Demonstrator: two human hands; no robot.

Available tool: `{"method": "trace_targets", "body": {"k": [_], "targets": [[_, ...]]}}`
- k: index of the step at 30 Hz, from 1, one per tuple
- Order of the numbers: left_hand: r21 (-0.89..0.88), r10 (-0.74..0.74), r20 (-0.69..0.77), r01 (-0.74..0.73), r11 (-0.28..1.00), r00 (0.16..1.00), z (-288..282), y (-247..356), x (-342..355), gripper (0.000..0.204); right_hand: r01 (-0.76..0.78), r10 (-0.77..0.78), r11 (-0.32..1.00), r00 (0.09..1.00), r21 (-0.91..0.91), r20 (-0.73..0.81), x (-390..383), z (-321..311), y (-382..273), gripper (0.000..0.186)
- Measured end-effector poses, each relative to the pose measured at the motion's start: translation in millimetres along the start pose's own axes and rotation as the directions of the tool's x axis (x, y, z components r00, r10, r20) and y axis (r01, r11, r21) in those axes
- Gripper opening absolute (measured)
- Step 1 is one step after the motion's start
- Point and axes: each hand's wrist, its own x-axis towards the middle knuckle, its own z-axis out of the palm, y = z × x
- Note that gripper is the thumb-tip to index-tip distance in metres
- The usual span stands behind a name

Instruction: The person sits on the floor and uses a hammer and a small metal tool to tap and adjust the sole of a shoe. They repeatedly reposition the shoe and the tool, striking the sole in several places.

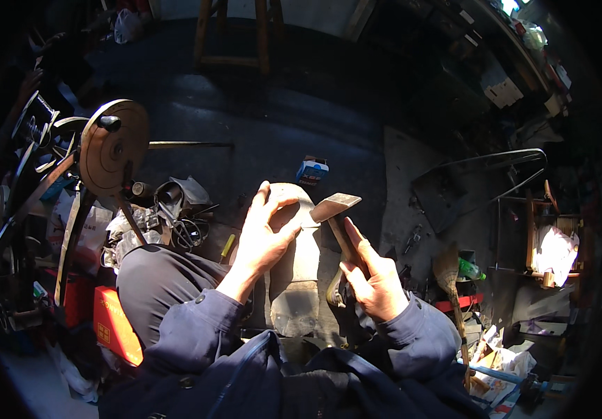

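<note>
My right hand [377, 283] is closed round the handle of a hammer [338, 207]. The hammer's broad, flat-edged metal head sits just beside the right edge of a pale, sole-shaped piece [303, 248] in front of my lap. My left hand [266, 234] grips that piece at its rounded far end, thumb and forefinger bent over it. Whether the hammer head touches the piece, I cannot tell. A brownish patch [295, 307] covers the piece's near part. Below my right hand a curved metal end [336, 290] shows.
Beyond the piece, a small blue box [313, 170] stands on the dark floor. At left is a machine with a round wheel [114, 146], near a yellow-handled tool [228, 246] and a red box [116, 325]. A broom [447, 269] leans at right; a wooden stool [233, 61] stands far off.
</note>
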Motion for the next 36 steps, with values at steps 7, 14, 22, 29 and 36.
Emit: {"method": "trace_targets", "body": {"k": [7, 14, 22, 29, 36], "targets": [[0.087, 0.177, -0.015, -0.175, 0.981, 0.984, -1.0, -2.3, 2.3, 0.052, -0.026, 0.025, 0.999, 0.999, 0.041, 0.031, 6.6, 3.1, -6.8, 0.072], [-0.085, 0.054, -0.046, -0.058, 0.995, 0.997, 2.7, -0.5, 3.7, 0.048, -0.031, 0.027, 0.997, 0.998, 0.066, 0.064, 10.3, 8.6, -10.7, 0.07], [-0.089, -0.074, -0.066, 0.068, 0.994, 0.995, 5.3, 9.2, 2.8, 0.048, -0.056, 0.048, 0.997, 0.99, 0.057, 0.133, 12.7, 11.1, -11.6, 0.072], [-0.07, 0.002, -0.103, -0.009, 0.998, 0.995, 7.0, 5.3, 2.2, 0.045, 0.005, -0.008, 0.995, 1.0, 0.097, 0.028, 9.5, 13.2, -13.0, 0.07], [-0.063, 0.028, -0.105, -0.034, 0.997, 0.994, 8.5, 3.5, 2.0, 0.041, -0.01, 0.008, 1.0, 0.995, 0.021, 0.099, 12.2, 8.5, -13.0, 0.073]]}}
